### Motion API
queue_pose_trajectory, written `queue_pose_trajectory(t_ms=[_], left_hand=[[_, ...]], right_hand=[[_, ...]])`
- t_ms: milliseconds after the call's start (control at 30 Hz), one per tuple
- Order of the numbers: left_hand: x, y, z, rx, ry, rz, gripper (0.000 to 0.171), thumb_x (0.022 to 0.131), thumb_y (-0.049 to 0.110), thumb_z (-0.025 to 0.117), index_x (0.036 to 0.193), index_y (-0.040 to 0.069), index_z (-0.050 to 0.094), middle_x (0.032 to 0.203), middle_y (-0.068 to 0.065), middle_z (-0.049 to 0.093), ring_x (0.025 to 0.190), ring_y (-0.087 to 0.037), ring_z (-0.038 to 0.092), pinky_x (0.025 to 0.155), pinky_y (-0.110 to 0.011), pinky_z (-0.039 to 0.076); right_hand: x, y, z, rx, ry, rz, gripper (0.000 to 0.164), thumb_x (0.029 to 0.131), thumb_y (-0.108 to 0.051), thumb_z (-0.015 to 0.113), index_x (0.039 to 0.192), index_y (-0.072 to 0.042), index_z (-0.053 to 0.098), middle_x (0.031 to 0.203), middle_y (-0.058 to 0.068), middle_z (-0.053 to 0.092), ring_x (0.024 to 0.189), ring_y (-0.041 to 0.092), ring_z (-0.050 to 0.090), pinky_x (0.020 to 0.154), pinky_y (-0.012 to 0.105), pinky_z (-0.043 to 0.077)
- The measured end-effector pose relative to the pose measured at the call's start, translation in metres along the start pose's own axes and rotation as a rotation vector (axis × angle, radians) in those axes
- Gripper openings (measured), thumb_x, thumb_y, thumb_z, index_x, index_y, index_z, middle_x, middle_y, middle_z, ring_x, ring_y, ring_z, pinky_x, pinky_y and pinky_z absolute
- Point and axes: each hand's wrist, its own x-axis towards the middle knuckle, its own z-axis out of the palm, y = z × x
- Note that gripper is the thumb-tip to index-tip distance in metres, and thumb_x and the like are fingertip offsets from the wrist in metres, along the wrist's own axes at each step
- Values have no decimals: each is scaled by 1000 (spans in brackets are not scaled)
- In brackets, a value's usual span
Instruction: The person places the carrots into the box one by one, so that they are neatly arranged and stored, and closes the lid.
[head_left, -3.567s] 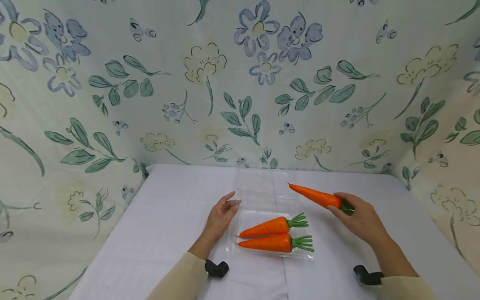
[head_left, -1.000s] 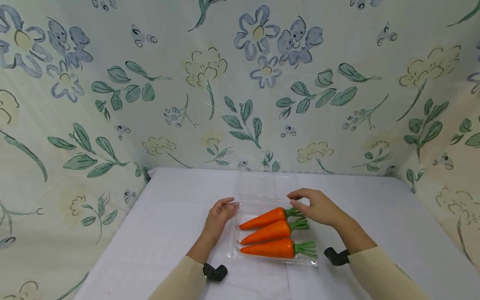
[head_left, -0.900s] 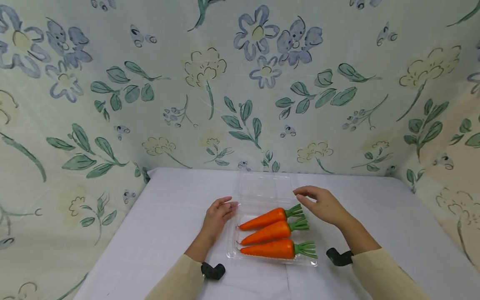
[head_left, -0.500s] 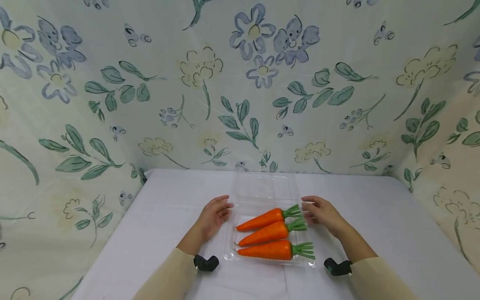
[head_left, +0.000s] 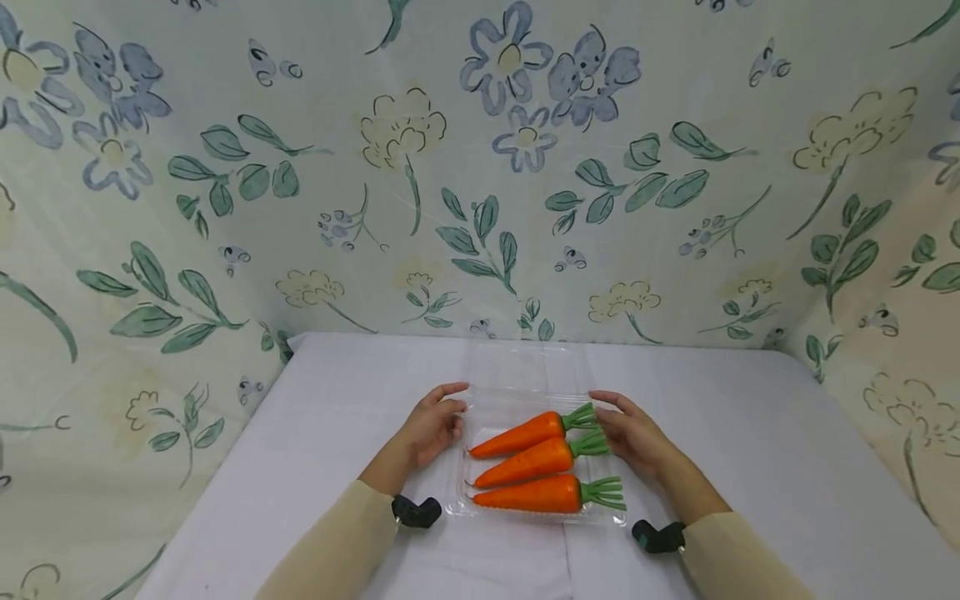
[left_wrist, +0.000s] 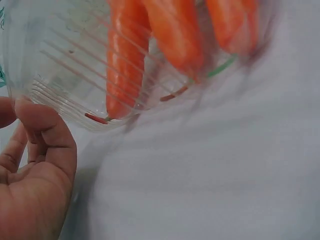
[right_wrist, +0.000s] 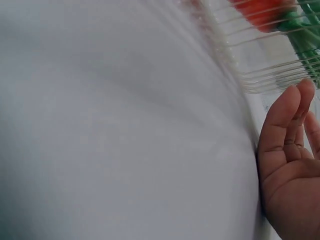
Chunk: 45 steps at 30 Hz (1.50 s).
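3rd carrot (head_left: 517, 435) now in clr box (head_left: 498, 411)

Floral-patterned cloth walls (head_left: 525, 242) surround white-covered table (head_left: 345, 392); light soft.

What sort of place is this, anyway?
Probably a staged filming corner rather than an ordinary kitchen: flower-patterned cloth hangs behind and along both sides, the table is draped in plain white, and the black wrist gadgets hint at recording.
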Motion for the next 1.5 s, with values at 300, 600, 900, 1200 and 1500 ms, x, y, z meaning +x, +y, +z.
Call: queue_pose_trajectory(t_ms=[300, 600, 900, 1200, 1500], left_hand=[[-2, -9, 5, -34, 12, 58, 49, 100, 8, 52, 148, 13, 45, 83, 5, 52, 58, -5, 47, 51, -14, 41], [-5, -14, 8, -115, 6, 89, 40, 101, 6, 52, 140, 16, 51, 78, 6, 51, 57, -5, 45, 52, -14, 40], [-6, -11, 10, -141, 8, 117, 27, 99, 3, 54, 119, 19, 61, 82, 6, 55, 60, -6, 46, 53, -15, 40], [-6, -9, 11, -145, -23, 124, 25, 101, 1, 50, 112, 22, 58, 84, 7, 54, 62, -6, 46, 53, -14, 37], [-6, -10, 6, -75, 12, 164, 29, 101, -1, 52, 88, 22, 64, 87, 6, 57, 75, -6, 53, 64, -16, 46]], right_hand=[[2, 11, -3, 45, -39, -66, 60, 106, -35, 53, 159, -18, 29, 118, -11, 65, 99, 8, 62, 85, 20, 55], [-4, 17, -1, 96, -1, -154, 42, 106, -25, 55, 146, -25, 41, 88, -11, 59, 71, 6, 51, 61, 17, 44], [-3, 18, 2, 139, 32, -189, 27, 105, -21, 57, 130, -29, 51, 83, -10, 57, 67, 6, 51, 59, 16, 45], [-6, 15, 5, 182, 59, -199, 23, 104, -13, 57, 119, -29, 51, 80, -10, 55, 66, 6, 50, 57, 17, 43], [-4, 18, 10, 166, 137, -265, 26, 104, -10, 55, 101, -35, 60, 89, -13, 62, 79, 2, 61, 67, 20, 55]])
